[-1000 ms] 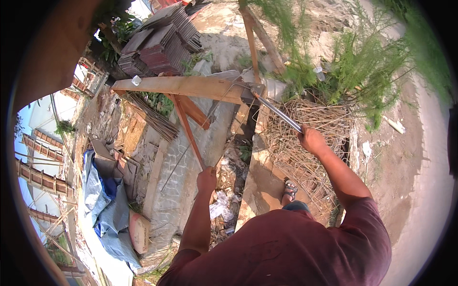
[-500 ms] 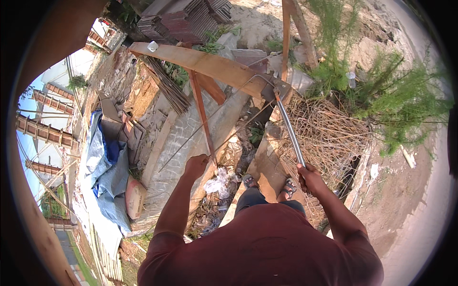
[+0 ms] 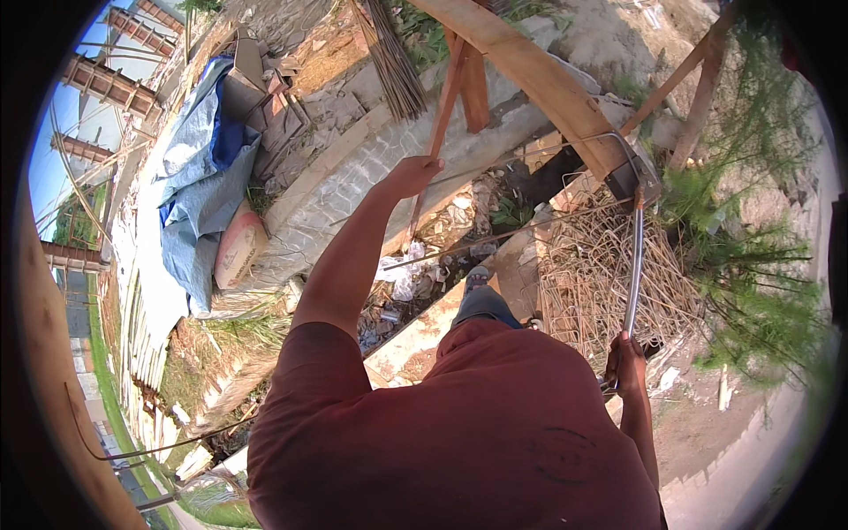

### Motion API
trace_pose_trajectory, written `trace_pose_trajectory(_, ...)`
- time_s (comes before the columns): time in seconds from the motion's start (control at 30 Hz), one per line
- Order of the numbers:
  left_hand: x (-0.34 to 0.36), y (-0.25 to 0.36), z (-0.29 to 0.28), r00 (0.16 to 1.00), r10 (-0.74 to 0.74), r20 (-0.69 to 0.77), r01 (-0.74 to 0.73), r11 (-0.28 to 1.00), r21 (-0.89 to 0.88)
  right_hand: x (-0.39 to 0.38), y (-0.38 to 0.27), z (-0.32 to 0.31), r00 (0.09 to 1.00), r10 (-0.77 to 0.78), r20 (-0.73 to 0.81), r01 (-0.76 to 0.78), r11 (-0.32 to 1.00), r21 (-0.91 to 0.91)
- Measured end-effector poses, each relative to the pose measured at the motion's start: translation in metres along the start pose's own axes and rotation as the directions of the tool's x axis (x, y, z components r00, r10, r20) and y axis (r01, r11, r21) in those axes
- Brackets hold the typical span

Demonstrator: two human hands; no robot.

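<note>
Your right hand [image 3: 625,364] has its fingers [image 3: 616,359] wrapped tight around the lower end of a long metal bar [image 3: 634,265], low at your right side. From that grip the bar's long axis runs almost straight up and away from you, and its far end meets a dark metal head [image 3: 629,179] sitting against the underside of the wide wooden plank [image 3: 539,84]. So the working end lies directly ahead of your right hand, well apart from it along the full run of the bar.

Your left hand [image 3: 413,175] is further out, arm stretched forward, fingers closed around a thin reddish wooden slat [image 3: 442,119] that slopes up toward the plank. The slat's axis leans slightly right as it climbs, so both things converge near the plank, with your right hand the only 1 on the bar.

Below the bar lies a heap of bent rusty wire [image 3: 601,274]. Thin steel rods [image 3: 495,243] cross between your 2 arms. Further left are a low block wall [image 3: 353,190], a blue tarpaulin [image 3: 199,190] and a filled sack [image 3: 237,252].
</note>
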State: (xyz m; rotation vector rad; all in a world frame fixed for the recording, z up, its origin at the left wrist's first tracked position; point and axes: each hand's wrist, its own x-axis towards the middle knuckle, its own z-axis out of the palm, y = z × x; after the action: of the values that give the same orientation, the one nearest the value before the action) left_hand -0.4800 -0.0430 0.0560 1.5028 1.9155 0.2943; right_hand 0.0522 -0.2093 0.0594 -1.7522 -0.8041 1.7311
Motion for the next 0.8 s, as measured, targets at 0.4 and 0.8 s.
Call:
trace_pose_trajectory(0.4,0.053,0.024,0.015,0.840,0.181,0.512,0.061,0.905,-0.421,-0.012,-0.017,-0.002,0.989,0.096,-0.113,-0.102,0.994,-0.046)
trace_pose_trajectory(0.8,0.057,0.026,0.021,0.854,0.201,0.481,0.040,0.895,-0.444,-0.014,-0.013,0.029,0.954,0.147,-0.262,-0.167,0.984,-0.055)
